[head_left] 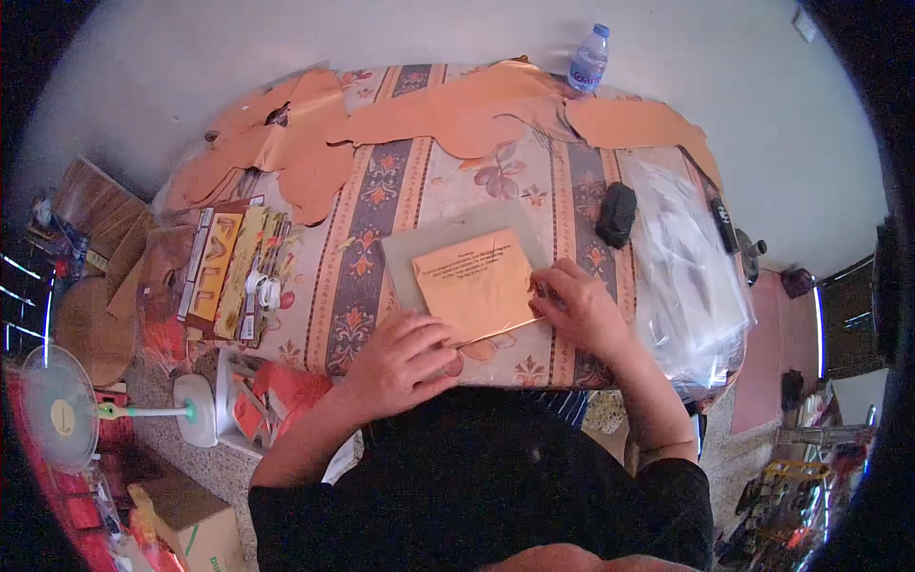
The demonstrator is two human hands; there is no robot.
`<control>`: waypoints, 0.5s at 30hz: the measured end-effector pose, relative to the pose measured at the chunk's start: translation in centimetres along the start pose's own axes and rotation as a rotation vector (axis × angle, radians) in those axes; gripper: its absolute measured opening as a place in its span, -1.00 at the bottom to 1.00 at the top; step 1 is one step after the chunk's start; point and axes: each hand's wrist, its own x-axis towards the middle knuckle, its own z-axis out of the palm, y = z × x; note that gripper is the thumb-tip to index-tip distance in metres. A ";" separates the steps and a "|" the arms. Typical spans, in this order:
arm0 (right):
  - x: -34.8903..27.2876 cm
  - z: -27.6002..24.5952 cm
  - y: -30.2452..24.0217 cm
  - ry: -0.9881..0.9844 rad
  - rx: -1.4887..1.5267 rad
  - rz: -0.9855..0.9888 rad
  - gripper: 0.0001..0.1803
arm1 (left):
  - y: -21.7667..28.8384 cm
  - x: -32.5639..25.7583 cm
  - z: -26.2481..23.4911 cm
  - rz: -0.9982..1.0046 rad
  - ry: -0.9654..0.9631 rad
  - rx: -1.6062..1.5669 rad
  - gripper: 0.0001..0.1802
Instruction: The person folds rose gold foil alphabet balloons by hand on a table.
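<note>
In front of me on the table lies a flat, squarish orange packet [477, 286] with small dark print near its top edge. It rests on a greyish sheet [402, 259], perhaps clear plastic, that reaches past it at the back and sides. My right hand [577, 307] pinches the packet's right edge between thumb and fingers. At the near left corner, my left hand [408, 357] lies palm down with its fingers loosely apart, touching or just beside the packet's near edge.
Orange sheets [448, 110] spread along the table's far side, near a water bottle [588, 59]. Flat printed packages [221, 272] and a white cable [262, 286] lie left. Right are a black case [617, 214] and clear plastic bags [681, 276]. A fan [62, 410] stands beyond the table's left.
</note>
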 end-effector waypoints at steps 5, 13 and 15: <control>0.1 -0.1 0.1 -0.032 -0.014 -0.030 -0.69 | 0.5 -0.6 0.4 -0.005 -0.055 -0.001 -0.65; -0.1 0.1 -0.1 -0.022 -0.020 -0.011 -0.68 | -2.7 4.1 1.2 0.010 0.003 -0.009 -0.72; -0.1 -0.2 -0.3 -0.032 -0.024 -0.024 -0.68 | -3.0 4.2 1.4 0.032 0.004 -0.002 -0.70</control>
